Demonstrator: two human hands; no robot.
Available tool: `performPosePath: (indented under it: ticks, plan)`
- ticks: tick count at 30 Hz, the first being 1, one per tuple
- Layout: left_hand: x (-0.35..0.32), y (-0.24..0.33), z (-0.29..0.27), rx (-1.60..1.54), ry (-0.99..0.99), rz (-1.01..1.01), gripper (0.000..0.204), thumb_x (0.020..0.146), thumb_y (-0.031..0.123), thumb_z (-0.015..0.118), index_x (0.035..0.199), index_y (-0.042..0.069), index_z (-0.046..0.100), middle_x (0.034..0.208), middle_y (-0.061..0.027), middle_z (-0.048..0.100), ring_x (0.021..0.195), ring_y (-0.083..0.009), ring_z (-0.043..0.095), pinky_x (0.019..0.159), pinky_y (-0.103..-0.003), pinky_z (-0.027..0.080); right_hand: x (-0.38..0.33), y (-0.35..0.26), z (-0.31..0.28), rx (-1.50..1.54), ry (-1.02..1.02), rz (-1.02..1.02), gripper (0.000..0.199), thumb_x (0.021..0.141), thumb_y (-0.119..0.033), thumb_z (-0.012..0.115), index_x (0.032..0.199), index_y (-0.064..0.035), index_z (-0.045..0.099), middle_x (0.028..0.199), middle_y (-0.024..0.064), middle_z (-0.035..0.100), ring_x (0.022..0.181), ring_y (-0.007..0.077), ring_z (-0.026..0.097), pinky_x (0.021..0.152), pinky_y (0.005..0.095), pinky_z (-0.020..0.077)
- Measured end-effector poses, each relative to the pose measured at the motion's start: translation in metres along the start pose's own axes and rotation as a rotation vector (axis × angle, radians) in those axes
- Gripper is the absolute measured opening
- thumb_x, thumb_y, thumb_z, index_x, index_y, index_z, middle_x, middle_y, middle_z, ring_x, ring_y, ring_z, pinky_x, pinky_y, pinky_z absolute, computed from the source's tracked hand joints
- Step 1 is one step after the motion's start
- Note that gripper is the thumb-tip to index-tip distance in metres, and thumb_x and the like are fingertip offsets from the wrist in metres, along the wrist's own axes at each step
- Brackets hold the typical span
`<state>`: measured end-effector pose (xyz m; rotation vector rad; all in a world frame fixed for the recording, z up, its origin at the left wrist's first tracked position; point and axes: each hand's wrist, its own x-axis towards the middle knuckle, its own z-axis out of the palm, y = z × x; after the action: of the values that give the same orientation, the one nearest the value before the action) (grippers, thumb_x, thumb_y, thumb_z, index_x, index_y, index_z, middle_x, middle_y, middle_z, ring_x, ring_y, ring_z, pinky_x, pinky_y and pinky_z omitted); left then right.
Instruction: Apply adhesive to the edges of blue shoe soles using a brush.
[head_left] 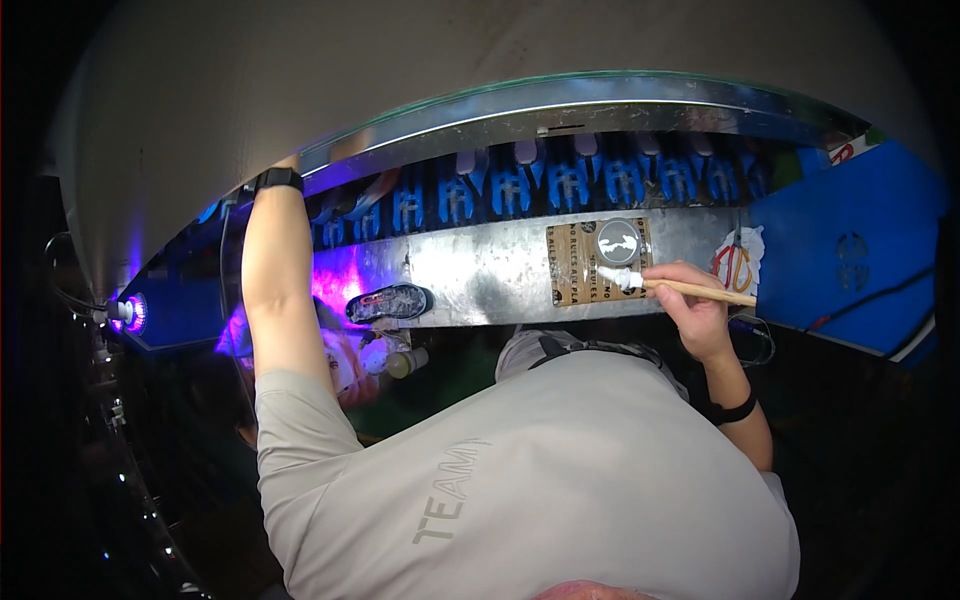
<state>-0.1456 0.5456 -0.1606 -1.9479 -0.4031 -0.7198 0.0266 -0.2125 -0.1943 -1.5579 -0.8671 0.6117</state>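
Note:
My right hand (690, 310) is closed round the wooden handle of a brush (705, 291), and the brush's tip is coated white. The tip is over a piece of brown printed cardboard (570, 277). On that cardboard sits a round shallow dish (619, 241) with white paste in it. My left arm stretches up and forward to the long metal rail (440, 128). Only a bit of my left hand (288, 161) shows past a black wristband, and its fingers are hidden at the rail. A dark shoe-shaped piece (388, 303) lies on the metal ledge.
Several blue clamp-like holders (510, 190) line up behind the metal ledge (480, 255). Scissors (735, 268) with red-orange handles lie on white paper at right, beside a blue panel (850, 250) with dark cables. A purple-glowing lamp (126, 314) is at far left.

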Motion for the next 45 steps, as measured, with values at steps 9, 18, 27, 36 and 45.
performPosePath:
  ticks: [9,18,27,36,45]
  plan:
    - [-0.002,0.083,-0.306,-1.067,-0.083,-0.505,0.019,0.091,0.016,0.077,0.100,-0.001,0.077,0.093,-0.0110,0.072,0.085,-0.0207,0.069,0.079,-0.032,0.054,0.025,0.106,-0.004,-0.299,0.095,0.073,0.018,0.094,-0.016,0.069,0.104,-0.0018,0.073,0.094,0.0129,0.074,0.077,0.0204,0.070,0.069,0.0326,0.0540]
    - [-0.041,0.107,-0.273,-1.972,-0.540,-1.451,0.030,0.097,0.020,0.070,0.115,-0.004,0.067,0.094,-0.0109,0.072,0.079,-0.0209,0.070,0.066,-0.032,0.058,0.047,0.181,0.004,-0.604,0.006,0.079,0.020,0.092,-0.025,0.066,0.098,-0.0077,0.075,0.091,0.0154,0.075,0.081,0.0356,0.072,0.075,0.0429,0.0561]
    - [-0.046,0.173,-0.364,-3.459,0.298,-1.347,0.097,0.095,0.058,0.052,0.159,-0.006,0.019,0.158,-0.0413,0.024,0.148,-0.0576,0.025,0.107,-0.064,0.045,0.040,0.155,0.002,-0.469,0.101,0.162,0.019,0.092,-0.019,0.068,0.103,-0.0057,0.075,0.096,0.0130,0.076,0.087,0.0340,0.072,0.079,0.0398,0.0556]
    - [-0.038,0.200,-0.422,-2.817,-0.114,-1.231,0.099,0.086,0.038,0.074,0.160,0.002,0.020,0.144,-0.0273,0.051,0.124,-0.0471,0.060,0.104,-0.055,0.053,0.033,0.100,0.005,-0.391,0.063,-0.050,0.020,0.094,-0.015,0.068,0.107,-0.0015,0.074,0.100,0.0113,0.075,0.090,0.0213,0.070,0.083,0.0320,0.0532]
    - [-0.041,0.239,-0.495,-2.688,-0.503,-1.236,0.117,0.079,0.036,0.084,0.164,0.003,0.010,0.144,-0.0202,0.052,0.123,-0.0383,0.063,0.103,-0.050,0.054,0.051,-0.025,0.031,-0.009,-0.090,-0.327,0.019,0.092,-0.007,0.069,0.108,0.0010,0.074,0.096,0.0109,0.074,0.088,0.0191,0.067,0.080,0.0319,0.0519]
